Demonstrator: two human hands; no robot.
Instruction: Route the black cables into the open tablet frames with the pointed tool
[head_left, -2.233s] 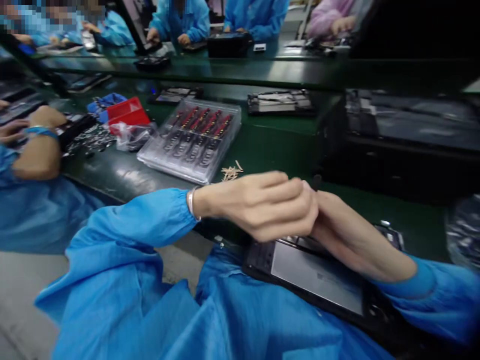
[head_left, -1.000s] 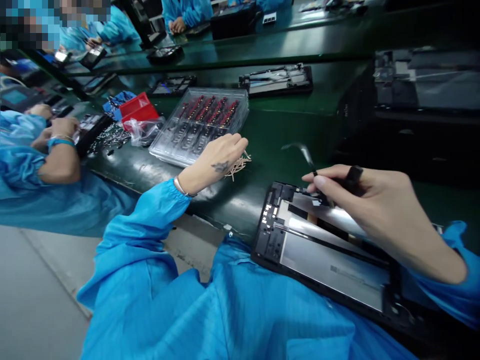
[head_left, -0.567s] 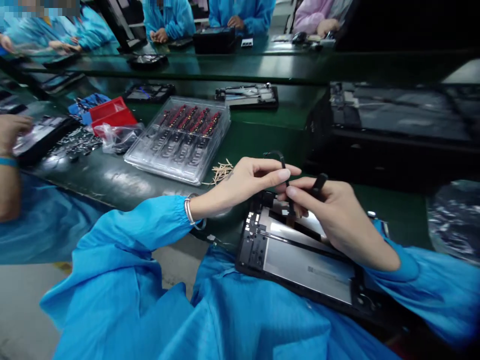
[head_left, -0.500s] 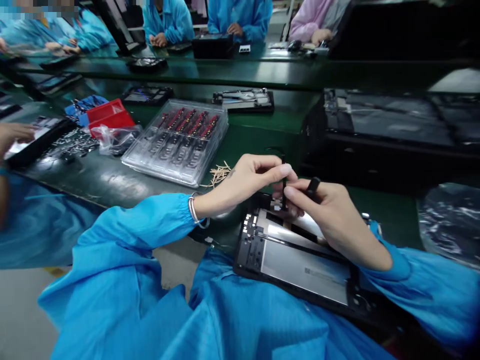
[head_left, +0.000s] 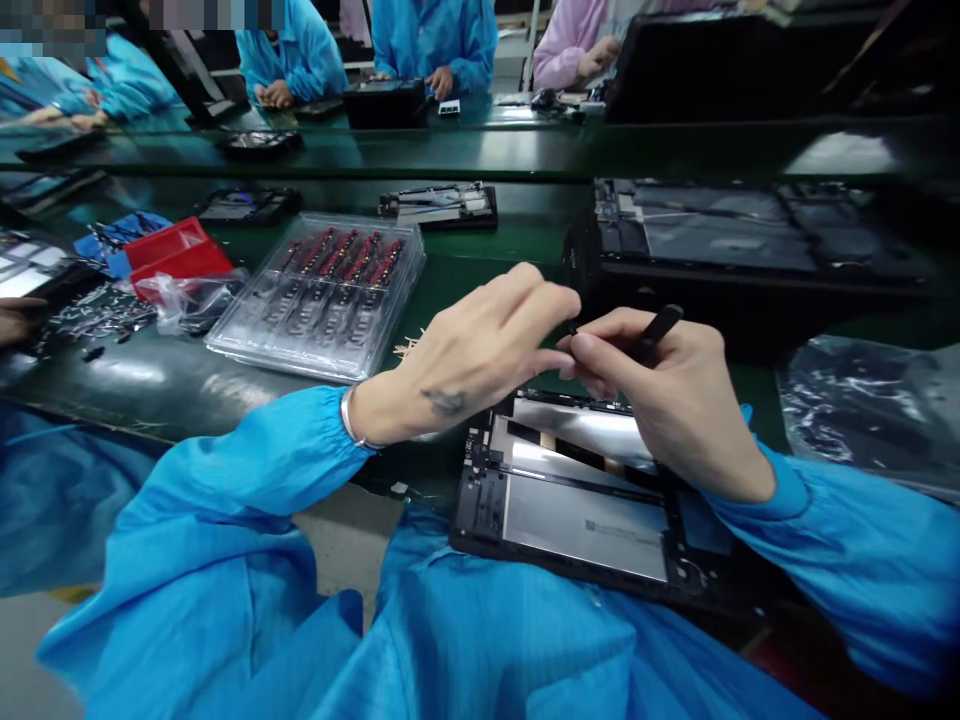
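Left hand [head_left: 480, 365] and right hand [head_left: 660, 395] pinched together over opened tablet [head_left: 577, 490], right gripped black tweezers [head_left: 654, 328], left's grip contents unclear, parts tray [head_left: 319, 295] nearby

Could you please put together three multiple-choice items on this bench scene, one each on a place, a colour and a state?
1. Where does the opened tablet lie?
A. under the hands, at the bench edge
B. inside the clear tray
C. on the far bench

2. What colour is the small bin left of the clear tray?
A. yellow
B. red
C. white

3. What does the right hand hold?
A. nothing
B. a plastic bag
C. a thin black tool

Key: 1 A, it shows beneath both hands; 2 B, its walls are red; 3 C, fingers pinch it beside the left hand.
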